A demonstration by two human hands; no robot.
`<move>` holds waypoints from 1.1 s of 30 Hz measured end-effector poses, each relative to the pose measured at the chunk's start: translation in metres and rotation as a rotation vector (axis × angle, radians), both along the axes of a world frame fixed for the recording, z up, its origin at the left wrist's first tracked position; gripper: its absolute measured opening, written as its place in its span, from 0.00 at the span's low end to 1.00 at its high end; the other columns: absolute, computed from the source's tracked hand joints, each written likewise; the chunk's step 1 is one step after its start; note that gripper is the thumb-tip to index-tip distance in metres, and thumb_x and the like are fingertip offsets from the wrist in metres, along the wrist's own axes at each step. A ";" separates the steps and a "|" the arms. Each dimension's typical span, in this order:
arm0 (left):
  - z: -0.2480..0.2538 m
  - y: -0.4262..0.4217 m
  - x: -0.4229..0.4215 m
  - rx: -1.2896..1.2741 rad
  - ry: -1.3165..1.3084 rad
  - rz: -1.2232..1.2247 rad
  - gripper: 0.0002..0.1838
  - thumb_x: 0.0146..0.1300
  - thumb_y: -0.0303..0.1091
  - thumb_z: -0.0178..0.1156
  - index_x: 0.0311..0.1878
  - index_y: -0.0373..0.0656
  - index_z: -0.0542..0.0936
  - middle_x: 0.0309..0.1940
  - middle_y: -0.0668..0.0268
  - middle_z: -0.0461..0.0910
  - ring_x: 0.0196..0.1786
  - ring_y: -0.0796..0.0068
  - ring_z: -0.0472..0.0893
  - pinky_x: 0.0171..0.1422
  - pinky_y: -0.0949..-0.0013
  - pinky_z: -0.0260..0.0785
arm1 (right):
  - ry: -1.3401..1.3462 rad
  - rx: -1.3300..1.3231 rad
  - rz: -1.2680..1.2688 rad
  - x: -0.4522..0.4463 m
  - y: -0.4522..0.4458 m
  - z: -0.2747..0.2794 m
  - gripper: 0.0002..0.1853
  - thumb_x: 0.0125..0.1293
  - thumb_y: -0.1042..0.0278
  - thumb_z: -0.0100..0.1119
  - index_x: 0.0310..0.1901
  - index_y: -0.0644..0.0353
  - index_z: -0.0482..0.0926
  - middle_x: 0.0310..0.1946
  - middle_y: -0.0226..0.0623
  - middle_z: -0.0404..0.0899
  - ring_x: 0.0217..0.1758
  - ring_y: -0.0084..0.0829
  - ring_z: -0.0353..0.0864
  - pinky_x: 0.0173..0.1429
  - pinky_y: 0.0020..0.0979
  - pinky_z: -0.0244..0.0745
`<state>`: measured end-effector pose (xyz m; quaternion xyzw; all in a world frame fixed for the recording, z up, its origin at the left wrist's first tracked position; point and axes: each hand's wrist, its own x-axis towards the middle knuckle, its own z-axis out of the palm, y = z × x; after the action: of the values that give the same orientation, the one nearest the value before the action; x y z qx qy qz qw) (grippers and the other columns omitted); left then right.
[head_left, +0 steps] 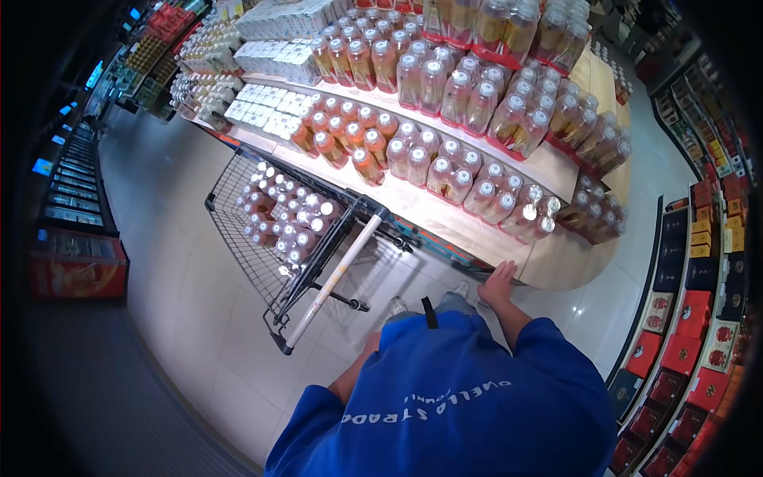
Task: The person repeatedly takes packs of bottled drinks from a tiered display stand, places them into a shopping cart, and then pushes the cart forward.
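Note:
My right hand rests at the front edge of the wooden display shelf, its fingers stretched out and holding nothing. Just beyond it stand shrink-wrapped packs of clear-capped drink bottles. My left forearm reaches down beside my blue sweatshirt; the fingers of that hand are hidden. A wire shopping cart stands ahead on the left, its handle bar slanting toward me, apart from both hands. Inside the cart lie several packs of dark bottles with white caps.
Orange drink bottles and white cartons fill the tiered display further left. Shelves of red and dark gift boxes run along the right. A red-fronted case stands at the far left on the tiled floor.

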<state>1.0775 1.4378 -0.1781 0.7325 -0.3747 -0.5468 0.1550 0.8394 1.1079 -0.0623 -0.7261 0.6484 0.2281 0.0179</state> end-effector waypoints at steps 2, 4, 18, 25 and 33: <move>0.000 0.005 -0.002 0.021 0.039 0.003 0.18 0.68 0.46 0.57 0.42 0.40 0.85 0.41 0.43 0.86 0.49 0.43 0.87 0.52 0.48 0.80 | -0.044 0.033 -0.032 0.008 0.004 0.016 0.64 0.56 0.51 0.72 0.81 0.74 0.40 0.84 0.64 0.32 0.88 0.64 0.29 0.82 0.62 0.54; 0.000 0.006 -0.004 0.031 0.058 0.005 0.18 0.68 0.46 0.57 0.42 0.40 0.85 0.42 0.43 0.86 0.49 0.43 0.87 0.52 0.48 0.80 | -0.063 0.049 -0.053 0.016 0.003 0.021 0.63 0.55 0.53 0.71 0.81 0.74 0.39 0.84 0.64 0.31 0.88 0.65 0.29 0.83 0.62 0.53; 0.007 0.022 0.001 0.081 0.120 0.002 0.18 0.68 0.46 0.57 0.44 0.40 0.84 0.43 0.42 0.86 0.51 0.42 0.86 0.54 0.47 0.79 | 0.007 0.012 -0.024 0.007 0.003 0.011 0.64 0.54 0.52 0.73 0.82 0.71 0.40 0.85 0.63 0.33 0.88 0.63 0.31 0.80 0.60 0.60; 0.010 0.030 0.005 0.091 0.147 0.024 0.18 0.68 0.46 0.57 0.46 0.40 0.83 0.44 0.42 0.86 0.51 0.42 0.86 0.54 0.47 0.79 | -0.011 0.031 -0.086 0.014 0.003 0.012 0.61 0.57 0.53 0.70 0.83 0.69 0.41 0.86 0.57 0.32 0.89 0.58 0.28 0.81 0.58 0.56; 0.009 0.042 0.012 0.103 0.165 0.041 0.18 0.68 0.45 0.57 0.47 0.39 0.82 0.44 0.41 0.86 0.52 0.41 0.86 0.55 0.47 0.78 | 0.053 0.076 -0.139 0.024 0.000 0.018 0.64 0.57 0.49 0.73 0.83 0.67 0.39 0.86 0.55 0.30 0.89 0.55 0.28 0.81 0.58 0.58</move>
<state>1.0896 1.4796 -0.1690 0.6995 -0.3169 -0.6205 0.1588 0.8637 1.1082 -0.0440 -0.6717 0.6885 0.2699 0.0439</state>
